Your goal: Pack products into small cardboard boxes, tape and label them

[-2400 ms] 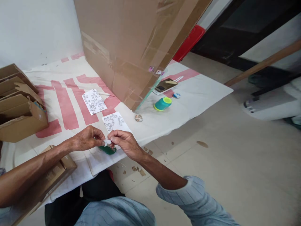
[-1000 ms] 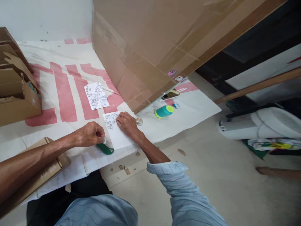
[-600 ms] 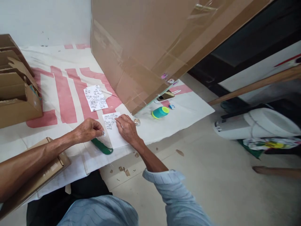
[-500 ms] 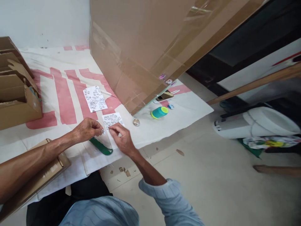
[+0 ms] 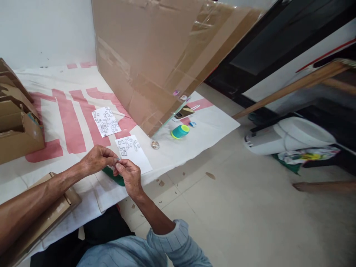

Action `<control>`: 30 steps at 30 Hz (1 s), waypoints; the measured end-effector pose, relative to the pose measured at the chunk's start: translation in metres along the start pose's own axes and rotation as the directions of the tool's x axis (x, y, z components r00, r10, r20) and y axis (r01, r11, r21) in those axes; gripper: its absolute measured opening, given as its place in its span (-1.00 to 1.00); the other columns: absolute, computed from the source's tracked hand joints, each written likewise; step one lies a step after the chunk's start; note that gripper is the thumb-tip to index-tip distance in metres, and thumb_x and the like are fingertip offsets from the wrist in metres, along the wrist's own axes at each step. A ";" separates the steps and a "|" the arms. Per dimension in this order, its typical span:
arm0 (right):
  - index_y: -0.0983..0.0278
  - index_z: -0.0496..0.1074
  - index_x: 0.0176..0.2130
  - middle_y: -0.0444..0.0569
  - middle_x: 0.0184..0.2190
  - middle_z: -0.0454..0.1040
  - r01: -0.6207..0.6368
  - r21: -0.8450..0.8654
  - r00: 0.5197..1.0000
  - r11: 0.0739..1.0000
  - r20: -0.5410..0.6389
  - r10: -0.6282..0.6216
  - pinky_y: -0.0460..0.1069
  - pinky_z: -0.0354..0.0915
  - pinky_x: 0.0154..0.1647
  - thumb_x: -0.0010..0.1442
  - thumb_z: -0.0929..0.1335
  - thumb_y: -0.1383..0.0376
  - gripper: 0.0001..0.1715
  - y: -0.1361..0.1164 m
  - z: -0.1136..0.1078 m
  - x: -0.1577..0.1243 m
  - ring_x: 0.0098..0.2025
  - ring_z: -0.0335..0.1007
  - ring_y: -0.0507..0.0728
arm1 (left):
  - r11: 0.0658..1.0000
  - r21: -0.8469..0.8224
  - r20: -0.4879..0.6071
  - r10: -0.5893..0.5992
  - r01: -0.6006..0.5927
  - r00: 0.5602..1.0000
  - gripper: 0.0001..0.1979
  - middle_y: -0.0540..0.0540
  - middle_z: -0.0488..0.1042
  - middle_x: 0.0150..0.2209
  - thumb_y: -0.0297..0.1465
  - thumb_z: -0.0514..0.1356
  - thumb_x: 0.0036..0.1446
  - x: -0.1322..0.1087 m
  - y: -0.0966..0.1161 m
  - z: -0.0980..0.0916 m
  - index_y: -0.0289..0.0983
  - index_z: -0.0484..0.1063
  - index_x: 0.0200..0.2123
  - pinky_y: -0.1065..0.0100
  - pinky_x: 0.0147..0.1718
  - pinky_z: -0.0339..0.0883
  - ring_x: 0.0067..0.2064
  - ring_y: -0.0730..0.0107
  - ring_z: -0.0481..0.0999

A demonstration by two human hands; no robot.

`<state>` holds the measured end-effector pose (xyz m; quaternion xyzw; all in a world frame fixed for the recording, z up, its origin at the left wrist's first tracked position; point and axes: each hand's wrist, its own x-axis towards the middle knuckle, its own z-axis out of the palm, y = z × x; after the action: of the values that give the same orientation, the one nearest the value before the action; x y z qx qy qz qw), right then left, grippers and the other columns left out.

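My left hand is closed in a pinch on a small pale, shiny piece, too small to name. My right hand meets it fingertip to fingertip, its thumb and forefinger pinched at the same piece. Under both hands lies a long green object, partly covered by them. Just beyond my right hand is a white sheet with many small dark-outlined squares on its upper part. A second white sheet, covered with similar squares, lies farther back.
A tall cardboard sheet stands across the table. At its foot are a small round clear-wrapped item, a teal-and-yellow cylinder and a phone. Open cardboard boxes stand left; a flat carton lies beneath my left forearm. A white bucket is right.
My right hand has moved left from over the near sheet to my left hand, and their fingertips now meet at the small piece. The view has shifted slightly.
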<state>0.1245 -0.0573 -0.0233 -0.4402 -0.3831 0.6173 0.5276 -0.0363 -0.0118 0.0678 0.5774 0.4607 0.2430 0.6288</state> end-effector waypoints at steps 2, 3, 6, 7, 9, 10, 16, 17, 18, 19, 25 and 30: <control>0.22 0.54 -0.26 -0.14 -0.51 0.51 -0.008 0.028 1.000 1.000 -0.013 0.008 0.03 0.45 -0.32 0.08 0.54 -0.03 -0.59 0.002 0.001 -0.001 -0.48 0.40 0.06 | 1.000 -0.004 0.003 -0.005 0.005 1.000 -0.85 -0.09 0.64 -0.51 -0.35 0.33 0.05 -0.001 0.002 0.001 -0.30 0.67 -0.44 0.37 -0.37 0.47 -0.42 0.34 0.61; 0.22 0.54 -0.25 -0.14 -0.50 0.52 -0.011 0.045 1.000 0.999 -0.019 0.012 0.03 0.45 -0.32 0.08 0.54 -0.03 -0.58 0.003 0.002 -0.001 -0.47 0.40 0.06 | 1.000 -0.004 0.006 -0.009 0.009 1.000 -0.85 -0.09 0.64 -0.50 -0.34 0.34 0.05 -0.001 0.003 0.001 -0.30 0.67 -0.45 0.37 -0.37 0.47 -0.42 0.33 0.62; 0.21 0.52 -0.20 -0.14 -0.45 0.54 -0.018 0.099 1.000 0.995 -0.022 0.021 0.02 0.45 -0.33 0.08 0.55 -0.02 -0.56 0.007 0.002 -0.001 -0.47 0.40 0.05 | 1.000 -0.018 0.020 -0.016 0.016 1.000 -0.85 -0.10 0.65 -0.49 -0.34 0.35 0.04 -0.001 0.004 0.001 -0.31 0.68 -0.42 0.35 -0.35 0.47 -0.40 0.31 0.63; 0.20 0.51 -0.19 -0.14 -0.46 0.53 -0.020 0.112 1.000 0.993 -0.020 0.022 0.02 0.45 -0.33 0.08 0.55 -0.03 -0.55 0.008 0.001 -0.001 -0.47 0.40 0.05 | 1.000 -0.026 0.026 -0.012 0.013 1.000 -0.85 -0.10 0.65 -0.50 -0.34 0.35 0.04 -0.001 0.004 0.001 -0.31 0.69 -0.41 0.35 -0.33 0.48 -0.40 0.32 0.62; 0.20 0.49 -0.20 -0.16 -0.48 0.51 -0.019 0.129 1.000 0.992 -0.021 0.022 0.03 0.44 -0.34 0.08 0.55 -0.04 -0.54 0.010 0.000 0.000 -0.47 0.40 0.06 | 0.999 -0.043 0.039 -0.002 0.004 0.999 -0.85 -0.09 0.65 -0.50 -0.36 0.35 0.04 0.000 0.002 0.001 -0.31 0.70 -0.39 0.35 -0.30 0.48 -0.40 0.34 0.62; 0.20 0.48 -0.20 -0.16 -0.49 0.50 -0.019 0.133 1.000 0.991 -0.021 0.022 0.02 0.44 -0.34 0.08 0.55 -0.04 -0.54 0.011 -0.001 0.001 -0.47 0.40 0.06 | 0.999 -0.049 0.046 -0.002 0.004 0.999 -0.85 -0.10 0.66 -0.50 -0.36 0.35 0.03 0.000 0.001 0.001 -0.31 0.70 -0.38 0.36 -0.30 0.47 -0.40 0.35 0.61; 0.20 0.49 -0.22 -0.18 -0.50 0.51 -0.011 0.148 1.000 0.989 -0.015 0.013 0.01 0.41 -0.37 0.06 0.57 -0.07 -0.51 0.012 -0.003 0.001 -0.49 0.40 0.05 | 0.999 -0.043 0.038 -0.032 0.033 0.999 -0.84 -0.11 0.66 -0.48 -0.32 0.37 0.01 0.002 -0.005 0.001 -0.30 0.69 -0.39 0.38 -0.35 0.41 -0.39 0.37 0.58; 0.20 0.49 -0.24 -0.18 -0.51 0.50 0.002 0.144 1.000 0.990 -0.014 0.000 0.01 0.40 -0.38 0.08 0.56 -0.07 -0.53 0.013 -0.004 0.001 -0.49 0.39 0.05 | 0.999 -0.031 0.040 -0.037 0.039 0.999 -0.83 -0.11 0.66 -0.47 -0.32 0.36 0.00 0.001 -0.005 0.001 -0.30 0.69 -0.38 0.38 -0.35 0.40 -0.38 0.36 0.58; 0.21 0.49 -0.26 -0.18 -0.52 0.49 0.018 0.130 1.000 0.991 -0.012 -0.016 0.00 0.39 -0.38 0.10 0.55 -0.06 -0.55 0.012 -0.006 0.001 -0.48 0.39 0.05 | 0.999 -0.017 0.045 -0.046 0.047 0.998 -0.82 -0.11 0.67 -0.45 -0.32 0.36 0.00 0.001 -0.006 0.001 -0.30 0.70 -0.36 0.38 -0.35 0.40 -0.37 0.35 0.58; 0.21 0.49 -0.28 -0.17 -0.52 0.49 0.036 0.102 0.999 0.994 -0.009 -0.035 0.00 0.38 -0.37 0.13 0.53 -0.05 -0.58 0.011 -0.009 0.002 -0.48 0.39 0.05 | 0.998 -0.003 0.040 -0.059 0.059 0.997 -0.81 -0.11 0.68 -0.43 -0.32 0.36 -0.01 0.002 -0.006 0.001 -0.30 0.70 -0.33 0.38 -0.35 0.39 -0.36 0.35 0.58; 0.20 0.49 -0.32 -0.16 -0.46 0.46 0.247 -0.426 0.969 0.870 0.116 -0.219 0.01 0.33 -0.29 0.27 0.43 0.12 -0.78 -0.017 -0.059 0.032 -0.41 0.36 0.08 | 0.989 0.062 -0.107 -0.125 0.132 0.986 -0.59 -0.07 0.64 -0.40 -0.38 0.36 -0.07 0.005 -0.015 0.001 -0.34 0.64 -0.08 0.33 -0.35 0.41 -0.39 0.32 0.56; 0.20 0.50 -0.30 0.00 -0.26 0.52 0.479 -0.833 0.876 0.277 0.431 -0.217 0.06 0.31 -0.07 0.36 0.32 0.32 -0.81 -0.041 -0.098 0.082 -0.16 0.42 0.18 | 0.965 0.225 -0.012 -0.134 0.133 0.991 -0.73 -0.02 0.58 -0.44 -0.34 0.33 -0.07 0.005 -0.020 0.003 -0.29 0.65 -0.24 0.33 -0.36 0.36 -0.37 0.30 0.53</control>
<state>0.2258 0.0310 -0.0272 -0.4866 -0.8068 0.2091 0.2618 -0.0353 -0.0133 0.0469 0.6128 0.5222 0.1454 0.5750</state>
